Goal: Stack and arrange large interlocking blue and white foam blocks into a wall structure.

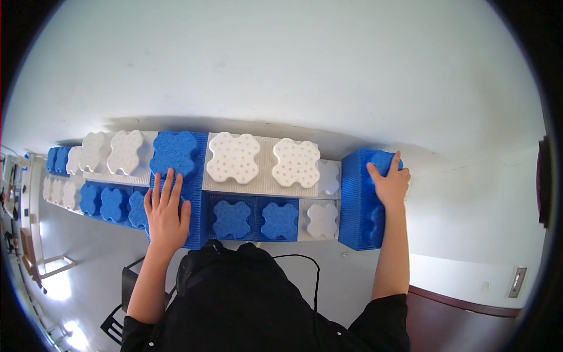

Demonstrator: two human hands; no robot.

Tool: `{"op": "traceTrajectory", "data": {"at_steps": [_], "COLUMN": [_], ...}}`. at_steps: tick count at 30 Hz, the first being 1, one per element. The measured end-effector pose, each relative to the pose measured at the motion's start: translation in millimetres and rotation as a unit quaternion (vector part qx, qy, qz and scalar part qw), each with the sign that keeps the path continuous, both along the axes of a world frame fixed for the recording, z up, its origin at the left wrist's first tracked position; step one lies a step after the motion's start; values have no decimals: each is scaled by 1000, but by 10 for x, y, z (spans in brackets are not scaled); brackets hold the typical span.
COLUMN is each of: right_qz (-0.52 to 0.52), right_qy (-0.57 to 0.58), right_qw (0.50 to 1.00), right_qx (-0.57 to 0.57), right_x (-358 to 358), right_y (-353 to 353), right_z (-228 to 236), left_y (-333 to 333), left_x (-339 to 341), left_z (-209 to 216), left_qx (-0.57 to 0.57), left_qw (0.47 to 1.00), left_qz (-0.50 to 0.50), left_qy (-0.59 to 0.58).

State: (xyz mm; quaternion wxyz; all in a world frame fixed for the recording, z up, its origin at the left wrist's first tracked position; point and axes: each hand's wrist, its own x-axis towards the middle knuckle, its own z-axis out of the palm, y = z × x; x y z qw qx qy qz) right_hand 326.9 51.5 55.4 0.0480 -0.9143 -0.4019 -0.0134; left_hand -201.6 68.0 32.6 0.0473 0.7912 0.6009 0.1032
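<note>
Large studded building blocks in blue and white form a long row in front of me. My left hand (pixel 166 214) lies flat with fingers stretched out on a tall blue block (pixel 198 176), fingertips at the lower edge of its upper stud. At the right end stands another blue block (pixel 356 196), higher than the white ones beside it. My right hand (pixel 392 183) rests on its top right corner, thumb and index finger spread over the upper stud; the other fingers bend toward the right edge, their tips partly hidden. Between the two blue blocks sits a long white block (pixel 265 170) with two dotted studs.
A pale wall (pixel 293 70) runs close behind the row. Nearer me are a lower blue block (pixel 253 217) and a small white block (pixel 304 223). A black chair (pixel 134 276) stands at the lower left, and a black cable (pixel 318 276) hangs by my body. A dark red-brown surface (pixel 457 322) is at the lower right.
</note>
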Motion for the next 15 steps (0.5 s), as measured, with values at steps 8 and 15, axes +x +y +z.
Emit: {"op": "traceTrajectory", "data": {"at_steps": [8, 15], "right_qz": [-15, -16], "right_qy": [-39, 173], "right_qw": [998, 984], "right_qx": [-50, 39], "right_x": [-236, 469], "right_y": [92, -19], "right_z": [109, 113], "left_y": [4, 18], "left_x": [-11, 0], "left_z": [-47, -42], "left_qx": [15, 20], "left_qw": [1000, 1000], "left_qz": [-13, -13], "left_qy": [-20, -6]}}
